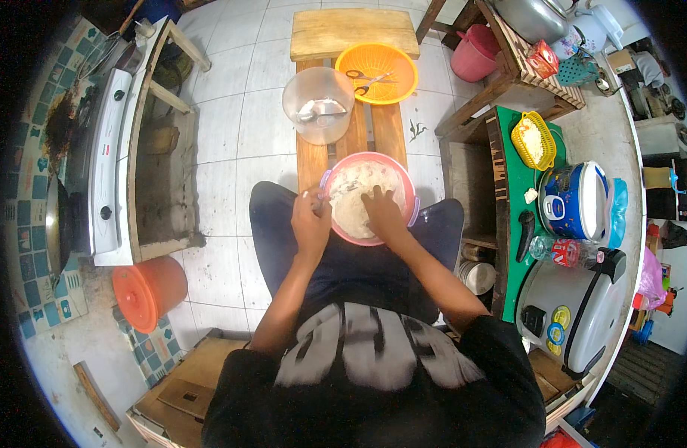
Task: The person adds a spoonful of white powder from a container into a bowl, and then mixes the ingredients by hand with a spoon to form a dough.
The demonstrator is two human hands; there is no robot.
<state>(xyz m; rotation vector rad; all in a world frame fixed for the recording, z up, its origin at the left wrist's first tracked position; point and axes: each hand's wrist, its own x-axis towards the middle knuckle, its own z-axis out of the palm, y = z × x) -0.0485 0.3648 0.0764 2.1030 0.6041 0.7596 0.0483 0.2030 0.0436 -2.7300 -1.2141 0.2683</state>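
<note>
A pink basin (397,166) with lilac side handles sits between my thighs at the near end of a wooden bench. It holds a pale, floury mixture (351,209) with some lumps in it. My left hand (311,222) is closed at the basin's left rim, just below the handle. Into the mixture reaches my right hand (384,211), its fingers apart and pointing down, with the tips partly hidden. Beyond the basin stands a clear plastic tub (298,101) with white powder and a utensil inside. An orange basket (403,66) beside it holds scissors (369,78).
The wooden bench (358,33) runs away from me over white tiles. A stove (108,164) and a lidded orange bucket (149,295) stand at left. On the right are a yellow basket (534,160), a blue pot (564,201), a plastic bottle (564,252) and a grey rice cooker (575,299).
</note>
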